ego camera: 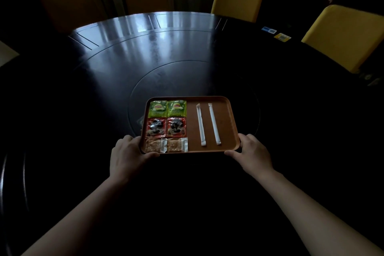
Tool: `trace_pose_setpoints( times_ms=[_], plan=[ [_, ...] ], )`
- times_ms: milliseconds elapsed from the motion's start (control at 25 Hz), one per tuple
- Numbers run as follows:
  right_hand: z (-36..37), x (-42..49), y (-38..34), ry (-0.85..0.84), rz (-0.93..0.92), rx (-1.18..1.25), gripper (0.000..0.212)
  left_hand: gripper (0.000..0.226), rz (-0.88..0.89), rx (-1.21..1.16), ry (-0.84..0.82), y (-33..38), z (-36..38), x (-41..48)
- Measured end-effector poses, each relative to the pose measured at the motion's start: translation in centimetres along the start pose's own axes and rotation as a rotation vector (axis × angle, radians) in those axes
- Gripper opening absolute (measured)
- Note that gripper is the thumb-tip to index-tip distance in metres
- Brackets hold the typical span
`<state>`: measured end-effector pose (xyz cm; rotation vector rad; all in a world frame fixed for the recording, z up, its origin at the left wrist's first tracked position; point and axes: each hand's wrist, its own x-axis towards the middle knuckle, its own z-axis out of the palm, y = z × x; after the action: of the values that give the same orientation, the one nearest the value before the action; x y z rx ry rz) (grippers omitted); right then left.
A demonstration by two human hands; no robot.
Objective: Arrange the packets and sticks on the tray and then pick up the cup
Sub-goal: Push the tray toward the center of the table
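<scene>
Gripping tray (pixel 209 150) near corners, left hand (pixel 126 156) at 9, right hand (pixel 252 155) at 3, fingers clamping rim; tilt risks sliding wrapped sticks (pixel 207 123) and packets (pixel 167 125); cup unseen.

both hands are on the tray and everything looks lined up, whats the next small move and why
Probably let go of the tray and look for the cup. The green, red and tan packets already sit in neat pairs, and the two white sticks lie parallel. The left hand and right hand only grip the near corners. No cup shows in this view.
</scene>
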<state>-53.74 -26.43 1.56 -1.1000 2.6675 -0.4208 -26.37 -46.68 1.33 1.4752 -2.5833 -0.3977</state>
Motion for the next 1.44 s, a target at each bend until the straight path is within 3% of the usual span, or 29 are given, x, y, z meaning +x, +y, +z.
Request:
trace_pose_setpoints(
  times_ms=[760, 1200, 1440],
  plan=[
    [0.6, 9.7, -1.5, 0.070, 0.025, -0.023, 0.044, 0.051, -0.087, -0.016, 0.038, 1.4, 1.5, 9.3],
    [1.0, 11.8, -1.7, 0.058, 0.084, -0.018, 0.054, 0.050, -0.115, -0.067, 0.045, 1.4, 1.9, 10.0],
    [1.0, 10.0, -1.9, 0.080, 0.082, 0.014, 0.046, 0.058, -0.044, -0.099, 0.118, 2.9, 1.3, 5.6]
  ],
)
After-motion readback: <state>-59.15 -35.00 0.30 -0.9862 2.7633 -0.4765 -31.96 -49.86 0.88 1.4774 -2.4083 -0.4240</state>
